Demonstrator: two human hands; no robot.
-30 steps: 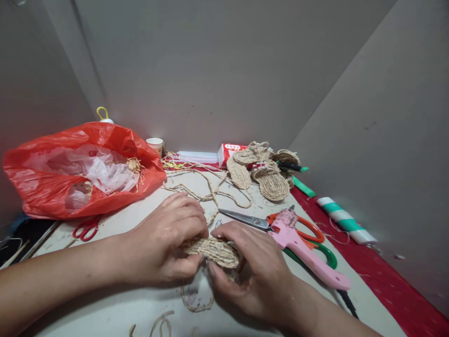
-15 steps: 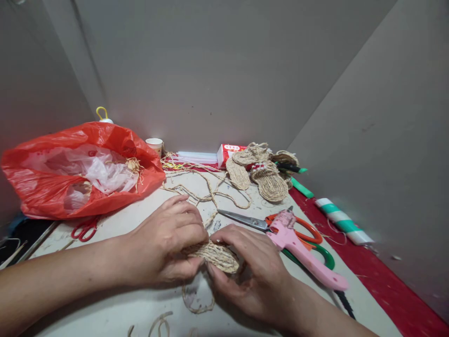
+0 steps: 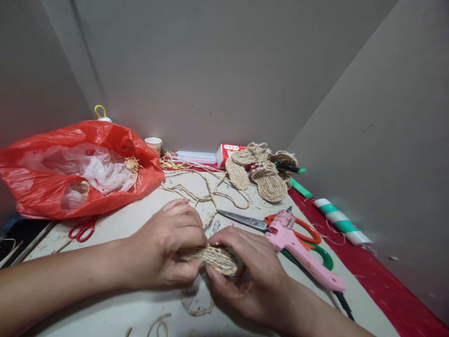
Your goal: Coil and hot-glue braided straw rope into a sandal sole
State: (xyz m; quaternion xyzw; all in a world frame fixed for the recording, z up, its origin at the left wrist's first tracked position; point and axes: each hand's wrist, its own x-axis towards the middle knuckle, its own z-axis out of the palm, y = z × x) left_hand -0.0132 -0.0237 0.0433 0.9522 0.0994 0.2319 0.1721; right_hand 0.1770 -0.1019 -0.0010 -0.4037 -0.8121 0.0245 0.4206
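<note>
Between my two hands is a small oval sole (image 3: 219, 260) of coiled straw rope. My left hand (image 3: 178, 248) is closed on its left end, with thumb and fingers pinching the edge. My right hand (image 3: 249, 269) grips the right end, its thumb at the near side and its fingers over the far side. A straw cord (image 3: 209, 220) leads away from behind the sole toward a loose tangle, and a loop of cord (image 3: 196, 312) hangs below it on the table. Part of the sole is hidden by my fingers.
A pink glue gun (image 3: 296, 255) lies over orange-handled scissors (image 3: 245, 219) on the right. Finished straw slippers (image 3: 270, 182) are piled behind. At left sits a red plastic bag (image 3: 31, 164) beside red-handled scissors (image 3: 82, 230). A paper cup (image 3: 153, 144) and a green-white roll (image 3: 342, 222) stand near the walls.
Both hands keep hold of the straw sole, with only slight finger shifts. The whole view has moved very slightly; the things on the table are otherwise as before.
</note>
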